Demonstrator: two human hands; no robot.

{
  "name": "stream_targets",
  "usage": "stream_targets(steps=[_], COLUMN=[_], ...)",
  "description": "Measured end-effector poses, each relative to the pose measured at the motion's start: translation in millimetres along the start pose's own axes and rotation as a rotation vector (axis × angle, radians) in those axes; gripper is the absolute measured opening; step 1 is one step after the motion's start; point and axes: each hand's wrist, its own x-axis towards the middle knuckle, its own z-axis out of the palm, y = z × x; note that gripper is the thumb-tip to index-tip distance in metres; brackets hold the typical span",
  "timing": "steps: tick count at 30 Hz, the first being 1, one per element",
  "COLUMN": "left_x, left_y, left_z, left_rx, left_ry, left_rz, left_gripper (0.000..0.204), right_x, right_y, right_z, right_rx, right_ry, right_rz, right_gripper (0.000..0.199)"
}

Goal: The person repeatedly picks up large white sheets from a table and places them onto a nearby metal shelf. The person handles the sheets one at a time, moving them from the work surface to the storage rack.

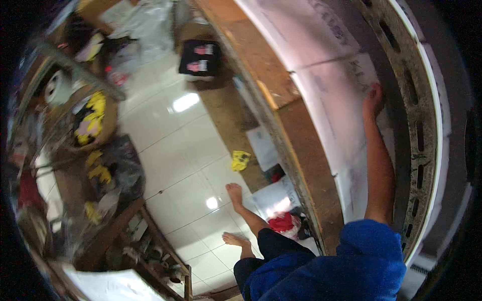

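Observation:
My right hand [373, 102] reaches out over a long pale sheet or panel [321, 95] with handwriting on it, spread along a wooden-edged shelf or table. The fingers look curled, close to the sheet's right side. Whatever they hold, if anything, is hidden and too blurred to make out. My left hand does not show.
A slotted metal rail [420, 125] runs along the right. Left of the wooden edge [296, 135], a dark folded cloth [200, 58] and a yellow cloth piece [240, 160] lie low down. Bags and a wooden rack [165, 241] stand across the tiled floor [175, 165].

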Motion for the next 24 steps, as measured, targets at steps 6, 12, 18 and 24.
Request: stream_targets(steps=[6,12,18,24], left_x=[-6,3,-16,-95], left_y=[-37,-51,-88,-188], left_z=[2,-27,-85,-118], left_rx=[-0.392,-0.667,-0.959,-0.615], left_ry=[-0.115,-0.047,-0.161,0.067], left_rz=[-0.162,-0.184,-0.133,-0.087], left_gripper=[0.02,0.02,0.023,0.028], right_x=[-181,-355,-479,-564], right_y=[-159,-213,-175,-86], right_z=[-118,-237,-296,-293], right_rx=[0.817,1.296,1.437,1.009], right_ry=[-0.18,-0.918,-1.409,-1.757], right_rz=[-0.412,-0.341,-0.2,0.093], right_gripper=[0.014,0.011,0.013,0.012])
